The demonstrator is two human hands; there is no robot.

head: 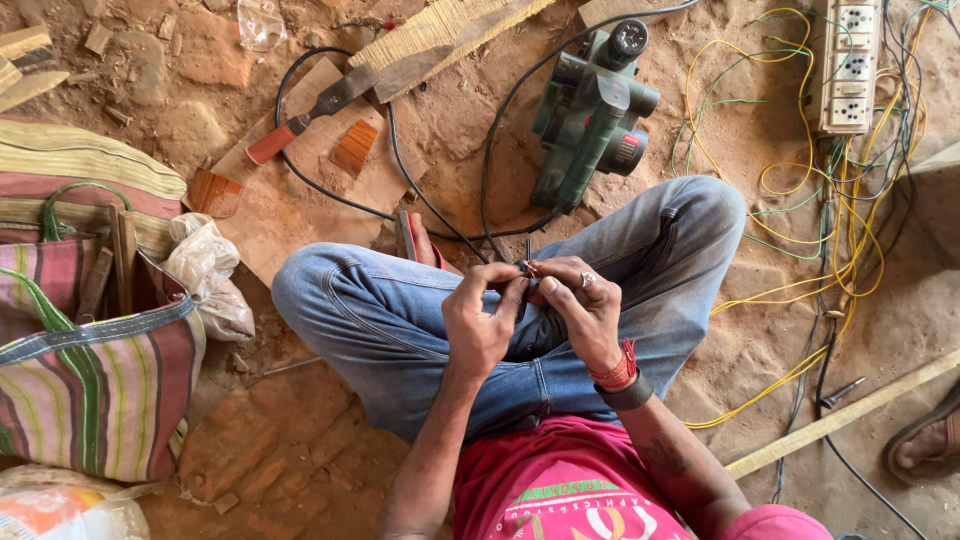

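Bare earth floor, sandy, littered with yellow wires [800, 290]. Green electric planer [590, 115] lay far of the knees; its black cable [500, 140] ran near-far down to the hands. Left hand [480, 325] and right hand [580, 310] met over the lap, both pinched narrowly on the cable end, equally near.

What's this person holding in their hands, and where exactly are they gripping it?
Both the left hand and right hand pinch the end of a black cable between their fingertips, over the lap. What sits at the cable's tip is too small to tell.
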